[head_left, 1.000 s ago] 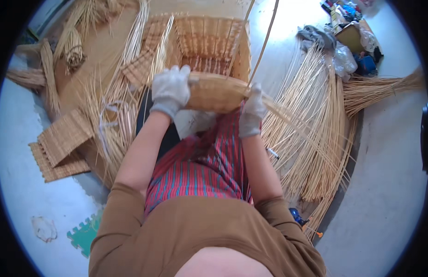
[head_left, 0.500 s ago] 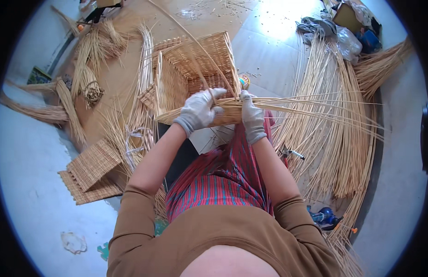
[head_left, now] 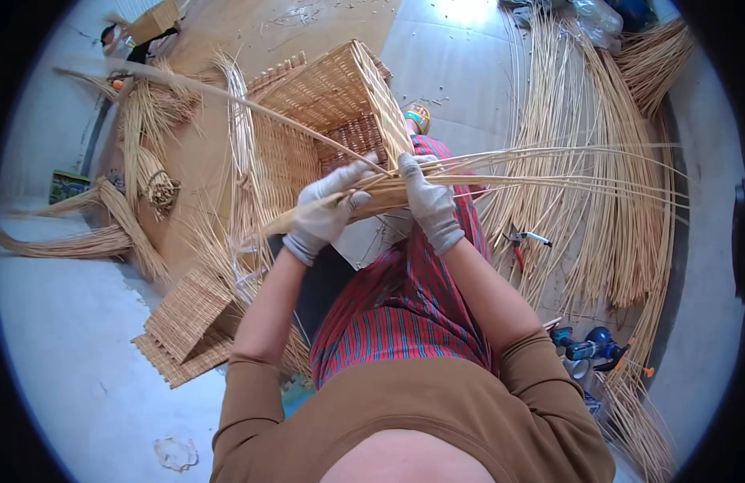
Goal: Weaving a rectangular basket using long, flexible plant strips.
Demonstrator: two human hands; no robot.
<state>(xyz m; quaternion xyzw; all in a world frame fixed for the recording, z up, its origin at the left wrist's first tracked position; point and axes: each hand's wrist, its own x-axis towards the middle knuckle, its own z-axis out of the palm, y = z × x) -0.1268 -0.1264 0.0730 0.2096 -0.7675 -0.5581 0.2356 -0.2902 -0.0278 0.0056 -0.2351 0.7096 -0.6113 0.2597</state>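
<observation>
A rectangular woven wicker basket (head_left: 286,151) stands tilted in front of me with its opening toward me. My left hand (head_left: 323,211), in a pale work glove and slightly blurred, closes around wicker canes at the near rim. One long cane (head_left: 264,109) slants from that rim up to the far left, its outer end smeared by motion. My right hand (head_left: 427,200), gloved too, grips the near right corner, its thumb on top. From under it a spread of loose wicker ends (head_left: 541,179) reaches out to the right.
Long cane bundles (head_left: 590,217) cover the floor at right, with pruning shears (head_left: 517,241) beside them. A blue power tool (head_left: 594,346) lies lower right. Woven panels (head_left: 187,314) are stacked at left, near more tied bundles (head_left: 119,237). Scraps litter the far floor.
The long cane has swung over to the left. My left hand has moved slightly left and down, and the basket has turned a little. My right hand keeps its hold at the corner.
</observation>
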